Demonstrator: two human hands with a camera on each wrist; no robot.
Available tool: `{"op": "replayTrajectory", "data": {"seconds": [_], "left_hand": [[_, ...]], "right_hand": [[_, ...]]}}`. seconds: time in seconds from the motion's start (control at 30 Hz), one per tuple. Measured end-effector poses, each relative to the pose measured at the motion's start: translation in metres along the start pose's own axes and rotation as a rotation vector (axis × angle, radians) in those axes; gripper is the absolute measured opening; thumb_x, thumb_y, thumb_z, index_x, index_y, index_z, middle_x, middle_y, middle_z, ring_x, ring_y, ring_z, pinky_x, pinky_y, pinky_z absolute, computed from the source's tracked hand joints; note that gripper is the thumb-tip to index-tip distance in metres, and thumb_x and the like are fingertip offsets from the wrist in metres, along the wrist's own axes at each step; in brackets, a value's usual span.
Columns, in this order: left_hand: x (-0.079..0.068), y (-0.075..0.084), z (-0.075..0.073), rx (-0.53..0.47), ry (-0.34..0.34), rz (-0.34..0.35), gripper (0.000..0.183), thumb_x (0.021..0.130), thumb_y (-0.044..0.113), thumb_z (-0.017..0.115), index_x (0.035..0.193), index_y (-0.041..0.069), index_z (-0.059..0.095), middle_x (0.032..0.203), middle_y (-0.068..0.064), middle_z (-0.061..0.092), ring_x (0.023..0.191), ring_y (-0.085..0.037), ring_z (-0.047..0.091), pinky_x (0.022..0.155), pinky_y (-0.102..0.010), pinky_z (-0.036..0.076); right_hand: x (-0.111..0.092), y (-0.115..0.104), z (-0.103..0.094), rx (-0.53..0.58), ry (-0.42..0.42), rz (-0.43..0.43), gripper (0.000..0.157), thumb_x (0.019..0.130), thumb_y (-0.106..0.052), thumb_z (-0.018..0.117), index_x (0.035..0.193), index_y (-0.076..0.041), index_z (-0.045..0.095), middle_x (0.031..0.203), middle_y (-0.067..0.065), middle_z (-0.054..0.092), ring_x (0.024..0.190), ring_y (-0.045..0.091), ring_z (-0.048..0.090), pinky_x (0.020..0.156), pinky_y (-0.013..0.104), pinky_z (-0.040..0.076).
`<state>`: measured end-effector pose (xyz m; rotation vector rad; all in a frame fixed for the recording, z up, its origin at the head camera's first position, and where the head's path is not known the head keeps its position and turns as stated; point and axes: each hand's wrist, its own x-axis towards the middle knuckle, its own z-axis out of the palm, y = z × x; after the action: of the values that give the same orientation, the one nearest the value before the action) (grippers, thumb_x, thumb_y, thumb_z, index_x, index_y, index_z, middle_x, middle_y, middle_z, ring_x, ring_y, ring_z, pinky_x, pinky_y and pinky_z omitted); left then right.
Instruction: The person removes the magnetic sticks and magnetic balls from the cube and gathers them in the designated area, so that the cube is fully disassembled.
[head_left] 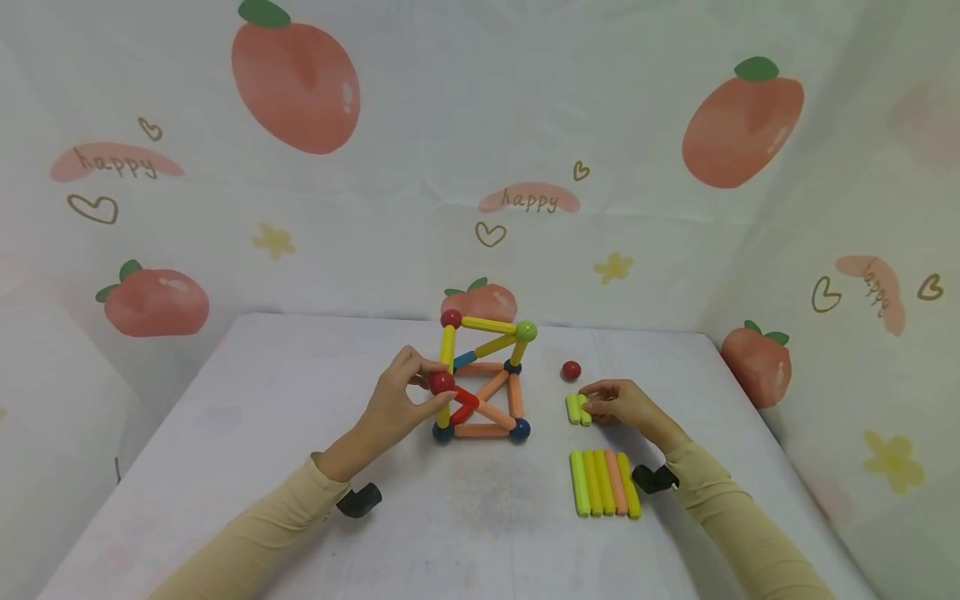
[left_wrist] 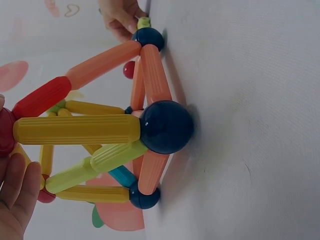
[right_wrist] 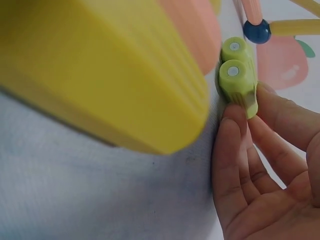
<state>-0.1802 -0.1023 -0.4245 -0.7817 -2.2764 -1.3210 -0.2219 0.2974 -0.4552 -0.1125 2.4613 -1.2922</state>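
My left hand pinches a red ball at an upper corner of a frame built of coloured sticks and balls. A yellow stick runs from that ball down to a dark blue ball on the table. From the same red ball, a red stick joined to an orange one slants to another blue ball. To the right of the frame, my right hand pinches the nearer of two short light-green sticks, which lie side by side. Metal discs show in their ends.
A loose red ball lies behind the short sticks. In front of them is a row of several longer sticks, yellow, green and orange. A printed cloth hangs behind the white table.
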Motion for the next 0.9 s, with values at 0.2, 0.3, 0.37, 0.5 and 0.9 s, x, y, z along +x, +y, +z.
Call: {"op": "replayTrajectory", "data": {"seconds": [0.2,0.3,0.37,0.5,0.9], "left_hand": [[0.0,0.0,0.001,0.004,-0.004,0.003,0.037,0.078,0.012,0.084,0.111,0.007,0.068,0.094,-0.002,0.056,0.085,-0.01,0.061,0.074,-0.031,0.061],[0.0,0.0,0.001,0.004,-0.01,0.004,0.037,0.079,0.014,0.083,0.112,0.008,0.068,0.095,-0.002,0.056,0.086,-0.01,0.061,0.075,-0.029,0.061],[0.0,-0.001,0.0,0.003,-0.013,-0.001,0.036,0.08,0.015,0.083,0.112,0.008,0.068,0.095,-0.002,0.056,0.085,-0.011,0.061,0.076,-0.029,0.061],[0.0,0.0,-0.002,0.007,-0.016,-0.019,0.036,0.079,0.015,0.084,0.111,0.009,0.069,0.094,-0.001,0.056,0.085,-0.01,0.061,0.077,-0.03,0.061],[0.0,0.001,-0.004,0.006,-0.021,-0.026,0.037,0.079,0.017,0.084,0.112,0.009,0.069,0.094,-0.001,0.057,0.085,-0.01,0.06,0.077,-0.029,0.06]], "right_hand": [[-0.003,-0.005,-0.003,-0.04,0.009,-0.017,0.044,0.092,-0.024,0.07,0.128,0.0,0.062,0.096,0.009,0.069,0.077,0.015,0.064,0.071,0.025,0.056],[-0.005,-0.014,-0.004,-0.06,0.048,-0.053,0.041,0.092,-0.021,0.069,0.127,0.001,0.062,0.094,0.011,0.068,0.076,0.016,0.065,0.07,0.027,0.056],[-0.006,-0.025,-0.003,-0.067,0.07,-0.085,0.039,0.094,-0.02,0.067,0.126,0.001,0.062,0.096,0.015,0.069,0.077,0.017,0.066,0.071,0.027,0.056],[-0.01,-0.056,0.007,-0.032,0.057,-0.158,0.039,0.097,-0.023,0.064,0.128,0.001,0.061,0.112,0.024,0.069,0.086,0.019,0.068,0.079,0.03,0.059],[-0.014,-0.129,0.072,-0.09,-0.116,-0.421,0.036,0.095,-0.025,0.066,0.131,-0.022,0.065,0.123,0.009,0.07,0.11,0.02,0.065,0.089,0.035,0.054]]}}
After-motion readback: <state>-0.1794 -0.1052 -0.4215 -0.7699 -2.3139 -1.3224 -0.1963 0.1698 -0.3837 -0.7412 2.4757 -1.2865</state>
